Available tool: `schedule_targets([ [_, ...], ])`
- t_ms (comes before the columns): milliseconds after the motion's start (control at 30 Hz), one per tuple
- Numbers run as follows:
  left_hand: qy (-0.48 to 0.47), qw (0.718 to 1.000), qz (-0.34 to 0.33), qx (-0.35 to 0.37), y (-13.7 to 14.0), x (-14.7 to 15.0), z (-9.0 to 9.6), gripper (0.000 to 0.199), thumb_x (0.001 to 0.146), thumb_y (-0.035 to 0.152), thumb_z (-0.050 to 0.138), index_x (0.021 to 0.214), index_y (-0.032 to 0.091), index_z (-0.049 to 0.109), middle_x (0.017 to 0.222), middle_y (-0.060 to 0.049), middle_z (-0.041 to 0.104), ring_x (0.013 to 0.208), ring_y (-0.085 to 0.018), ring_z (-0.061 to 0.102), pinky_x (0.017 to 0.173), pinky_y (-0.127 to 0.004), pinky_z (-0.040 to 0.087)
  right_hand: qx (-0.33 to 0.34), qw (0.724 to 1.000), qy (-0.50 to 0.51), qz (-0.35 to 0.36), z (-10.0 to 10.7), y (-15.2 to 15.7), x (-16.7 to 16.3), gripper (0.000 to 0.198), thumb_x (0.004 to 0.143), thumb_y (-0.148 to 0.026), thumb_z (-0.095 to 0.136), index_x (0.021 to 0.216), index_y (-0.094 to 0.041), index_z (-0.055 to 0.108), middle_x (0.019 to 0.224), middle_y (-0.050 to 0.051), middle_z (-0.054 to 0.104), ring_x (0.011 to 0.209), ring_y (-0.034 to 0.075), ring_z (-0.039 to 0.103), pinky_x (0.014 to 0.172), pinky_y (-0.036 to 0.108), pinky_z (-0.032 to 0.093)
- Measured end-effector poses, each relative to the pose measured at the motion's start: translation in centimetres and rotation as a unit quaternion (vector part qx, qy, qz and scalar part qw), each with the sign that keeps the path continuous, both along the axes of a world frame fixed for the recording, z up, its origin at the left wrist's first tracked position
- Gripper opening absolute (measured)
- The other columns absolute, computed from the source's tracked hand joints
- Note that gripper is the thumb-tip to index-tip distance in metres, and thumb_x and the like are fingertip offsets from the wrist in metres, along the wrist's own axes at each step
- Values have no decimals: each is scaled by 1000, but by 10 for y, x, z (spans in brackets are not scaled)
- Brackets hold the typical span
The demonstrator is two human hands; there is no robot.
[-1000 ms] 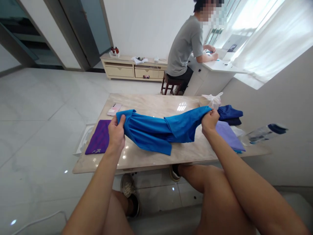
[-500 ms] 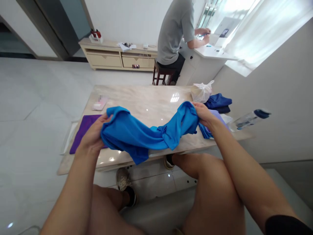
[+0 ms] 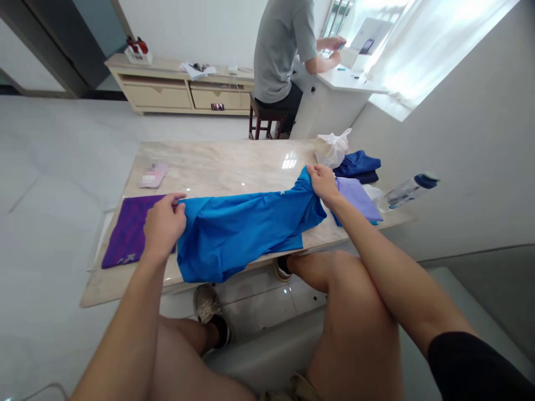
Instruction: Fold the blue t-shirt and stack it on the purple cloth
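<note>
A bright blue garment [image 3: 238,231] lies stretched across the near part of the marble table [image 3: 217,164], its lower edge hanging over the front edge. My left hand [image 3: 164,225] pinches its left end, just right of a folded purple cloth [image 3: 127,234]. My right hand [image 3: 322,182] grips the garment's right end, held slightly above the table beside a folded lilac cloth [image 3: 355,197].
A dark blue folded garment [image 3: 358,166], a white plastic bag [image 3: 332,149] and a clear bottle with a dark cap [image 3: 407,191] sit at the table's right end. A pink phone [image 3: 154,175] lies far left. Another person [image 3: 284,53] sits on a stool at a white desk behind.
The bunched blue garment has been pulled out flat and lowered onto the table. My hands have moved apart, and the camera has tilted down and shifted closer.
</note>
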State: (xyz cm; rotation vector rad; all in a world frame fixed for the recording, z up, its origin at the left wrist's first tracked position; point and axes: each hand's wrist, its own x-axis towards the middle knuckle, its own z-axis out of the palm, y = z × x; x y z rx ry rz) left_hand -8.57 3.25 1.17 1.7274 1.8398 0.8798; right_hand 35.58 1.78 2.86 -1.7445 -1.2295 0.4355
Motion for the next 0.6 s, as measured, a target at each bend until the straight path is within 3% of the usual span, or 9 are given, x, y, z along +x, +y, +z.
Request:
schedule_targets([
  [67, 136, 990, -36, 15, -10, 11, -1, 33, 99, 29, 64, 126, 20, 79, 126, -19, 79, 126, -43, 70, 111, -59, 54, -14, 992, -4, 126, 8, -4, -24, 48, 98, -68, 67, 86, -21, 66, 74, -1, 60, 73, 18, 53, 68, 29, 45],
  [133, 164, 981, -94, 30, -20, 28, -1, 37, 101, 35, 63, 132, 19, 77, 140, -22, 75, 138, -45, 65, 119, -63, 48, -30, 968, 7, 250, 17, -12, -52, 54, 98, -73, 65, 87, -20, 67, 77, 1, 63, 74, 17, 54, 67, 28, 45],
  [233, 17, 972, -232, 41, -30, 55, 3, 63, 98, 50, 73, 154, 22, 62, 157, -17, 67, 144, -37, 64, 124, -53, 48, -54, 915, 28, 398, 34, -24, -94, 57, 101, -73, 64, 90, -18, 69, 77, 0, 63, 72, 14, 52, 65, 26, 43],
  [300, -105, 941, -320, 28, -34, 69, 9, 83, 89, 58, 83, 160, 25, 56, 162, -13, 64, 145, -33, 64, 121, -45, 51, -68, 884, 40, 460, 44, -30, -114, 56, 104, -72, 64, 95, -17, 71, 73, -2, 60, 68, 13, 49, 61, 24, 39],
  [333, -146, 925, -350, 13, -36, 74, 11, 83, 86, 59, 86, 157, 25, 60, 158, -11, 68, 142, -32, 66, 118, -42, 54, -72, 874, 45, 479, 49, -32, -121, 55, 105, -71, 64, 98, -17, 72, 70, -3, 58, 66, 12, 48, 59, 24, 36],
  [433, -195, 907, -370, -41, -39, 81, 19, 48, 90, 57, 80, 119, 20, 78, 118, -6, 82, 113, -29, 74, 99, -35, 59, -64, 867, 52, 492, 58, -33, -133, 54, 107, -70, 63, 102, -17, 72, 65, -5, 57, 61, 11, 45, 56, 24, 32],
  [500, -213, 915, -341, -42, -39, 82, 23, 36, 95, 54, 72, 101, 19, 78, 97, -3, 80, 96, -24, 72, 88, -32, 58, -51, 878, 48, 474, 61, -30, -134, 53, 104, -69, 69, 107, -17, 71, 69, -4, 62, 63, 12, 50, 58, 24, 35],
  [600, -254, 929, -270, 1, -34, 80, 24, 29, 97, 48, 68, 93, 19, 72, 86, -1, 72, 84, -19, 64, 78, -28, 53, -86, 893, 4, 441, 55, -22, -131, 64, 87, -67, 89, 124, -19, 70, 83, -1, 74, 75, 17, 64, 68, 26, 47],
])
